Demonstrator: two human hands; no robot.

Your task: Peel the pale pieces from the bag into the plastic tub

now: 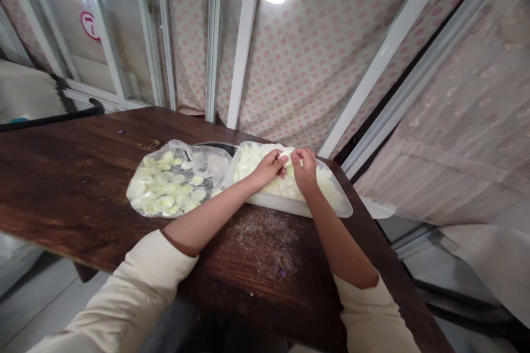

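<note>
Over a white plastic tray [285, 202], my left hand [268, 169] pinches a small whitish-yellow petal-like piece [285, 154] between thumb and fingers. Close on its right, my right hand [305, 170] has its fingertips pressed together at the edge of the same piece. Many pale yellow-white pieces [249, 161] fill the tray; their exact kind cannot be made out. Left of the tray lies a clear plastic bag [138, 190] with flat, pale green-yellow flower-like pieces [165, 204] in it. My forearms hide part of the tray and bag.
The dark wooden table [74, 176] has white grains [265, 237] scattered in front of the tray. A dark round rim [219, 146] shows behind the bag, near a thin yellowish loop [149, 145]. Framed panes with a pink-dotted curtain [306, 66] rise behind the table.
</note>
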